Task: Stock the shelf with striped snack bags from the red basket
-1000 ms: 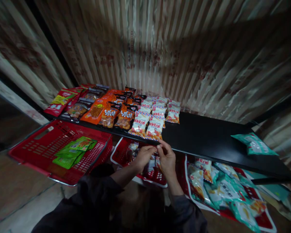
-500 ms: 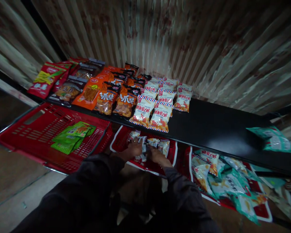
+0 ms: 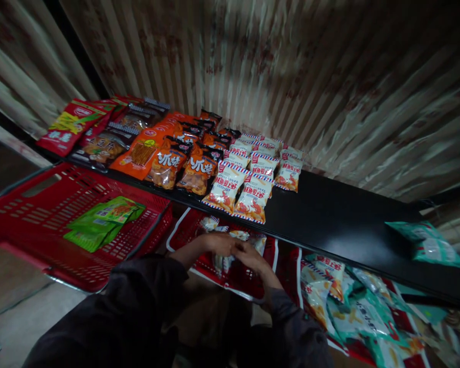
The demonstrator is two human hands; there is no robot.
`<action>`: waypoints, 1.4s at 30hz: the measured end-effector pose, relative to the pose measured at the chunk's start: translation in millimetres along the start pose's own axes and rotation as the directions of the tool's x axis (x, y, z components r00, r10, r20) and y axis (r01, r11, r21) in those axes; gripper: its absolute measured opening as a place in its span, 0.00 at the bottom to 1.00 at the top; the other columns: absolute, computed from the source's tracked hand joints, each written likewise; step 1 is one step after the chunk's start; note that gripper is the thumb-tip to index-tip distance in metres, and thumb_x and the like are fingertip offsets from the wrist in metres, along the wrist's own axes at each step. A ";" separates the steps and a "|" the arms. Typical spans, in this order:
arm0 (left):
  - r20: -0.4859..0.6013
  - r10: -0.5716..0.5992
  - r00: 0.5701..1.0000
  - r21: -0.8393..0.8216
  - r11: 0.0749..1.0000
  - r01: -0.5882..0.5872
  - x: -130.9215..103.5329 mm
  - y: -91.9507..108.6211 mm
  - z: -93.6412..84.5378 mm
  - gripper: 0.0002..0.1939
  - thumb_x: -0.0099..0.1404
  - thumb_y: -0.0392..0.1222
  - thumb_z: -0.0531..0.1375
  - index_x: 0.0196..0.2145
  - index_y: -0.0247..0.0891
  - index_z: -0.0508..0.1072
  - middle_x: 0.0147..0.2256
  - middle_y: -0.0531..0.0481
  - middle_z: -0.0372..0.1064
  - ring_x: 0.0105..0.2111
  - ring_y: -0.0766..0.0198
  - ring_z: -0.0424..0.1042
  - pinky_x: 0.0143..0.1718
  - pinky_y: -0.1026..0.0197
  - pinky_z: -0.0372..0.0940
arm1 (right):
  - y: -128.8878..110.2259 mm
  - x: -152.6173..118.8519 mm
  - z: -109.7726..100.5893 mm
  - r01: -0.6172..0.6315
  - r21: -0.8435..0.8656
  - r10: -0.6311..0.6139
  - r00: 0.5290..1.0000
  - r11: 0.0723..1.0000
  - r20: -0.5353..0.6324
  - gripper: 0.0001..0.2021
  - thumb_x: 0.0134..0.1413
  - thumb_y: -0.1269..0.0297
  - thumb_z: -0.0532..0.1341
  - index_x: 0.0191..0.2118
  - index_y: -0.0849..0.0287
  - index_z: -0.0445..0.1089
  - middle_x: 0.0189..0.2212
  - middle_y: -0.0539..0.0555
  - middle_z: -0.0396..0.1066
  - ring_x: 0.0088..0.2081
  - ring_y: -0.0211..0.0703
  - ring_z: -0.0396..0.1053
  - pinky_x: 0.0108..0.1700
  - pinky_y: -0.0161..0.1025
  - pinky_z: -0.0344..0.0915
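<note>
My left hand and my right hand meet over the middle red basket, with their fingers close together. A white snack bag shows just beneath them, partly covered. Both hands' fingertips are dim and blurred, so any hold on the bag cannot be made out. More small white bags lie in the same basket, behind the hands. On the black shelf above, white shrimp snack bags lie in rows beside black and orange bags.
A red basket at left holds green packets. Another basket at right is heaped with white and teal bags. One teal bag lies on the shelf's right end. A pleated curtain hangs behind.
My hands have come closer together and risen slightly above the bags in the middle basket. The view has shifted, so the shelf and baskets sit lower in the picture.
</note>
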State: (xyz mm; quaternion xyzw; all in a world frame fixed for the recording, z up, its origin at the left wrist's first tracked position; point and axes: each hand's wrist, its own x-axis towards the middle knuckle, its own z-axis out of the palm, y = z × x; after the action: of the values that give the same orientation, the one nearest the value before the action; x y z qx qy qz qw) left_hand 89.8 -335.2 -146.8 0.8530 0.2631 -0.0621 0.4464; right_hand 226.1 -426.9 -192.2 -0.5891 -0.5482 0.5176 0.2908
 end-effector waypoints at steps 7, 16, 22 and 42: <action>0.069 0.133 0.989 -0.175 0.977 -0.119 -18.4 12.5 -57.9 0.09 0.49 0.34 0.55 0.22 0.38 0.76 0.21 0.54 0.71 0.25 0.66 0.65 0.26 0.68 0.57 | -13.5 -19.3 -4.9 0.041 0.369 -0.086 0.991 0.928 0.107 0.27 0.51 0.42 0.62 0.51 0.54 0.69 0.42 0.54 0.73 0.43 0.44 0.70 0.50 0.45 0.66; -0.263 0.219 0.940 -0.697 0.630 -0.342 -45.9 57.8 -98.7 0.14 0.54 0.49 0.63 0.32 0.34 0.77 0.32 0.46 0.74 0.30 0.61 0.70 0.34 0.62 0.61 | -99.1 -44.4 -50.9 0.134 0.428 -0.192 0.977 0.894 0.097 0.27 0.45 0.43 0.67 0.45 0.57 0.71 0.25 0.46 0.69 0.21 0.31 0.61 0.26 0.31 0.64; -0.422 0.055 0.905 -0.846 0.336 -0.415 -18.9 95.8 -94.0 0.26 0.59 0.59 0.58 0.43 0.33 0.76 0.36 0.41 0.77 0.35 0.54 0.75 0.40 0.55 0.66 | -132.9 -57.8 -66.0 0.366 0.298 -0.273 0.911 0.882 -0.310 0.22 0.42 0.49 0.70 0.42 0.57 0.71 0.36 0.50 0.75 0.36 0.41 0.71 0.40 0.37 0.69; -0.507 -0.020 0.862 -0.841 0.231 -0.490 -6.4 106.1 -79.3 0.17 0.48 0.50 0.70 0.25 0.33 0.73 0.22 0.50 0.73 0.26 0.62 0.73 0.29 0.64 0.65 | -120.2 -68.8 -55.4 0.202 -0.068 -0.190 0.677 0.977 -0.711 0.20 0.51 0.52 0.65 0.47 0.57 0.67 0.41 0.55 0.76 0.41 0.46 0.74 0.44 0.43 0.70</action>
State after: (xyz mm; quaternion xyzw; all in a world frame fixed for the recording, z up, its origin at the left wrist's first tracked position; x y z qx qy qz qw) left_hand 127.6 -323.9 -20.2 0.4304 0.1982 0.3615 0.8030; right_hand 245.5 -452.0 -46.5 -0.6790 -0.4482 0.2189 0.5387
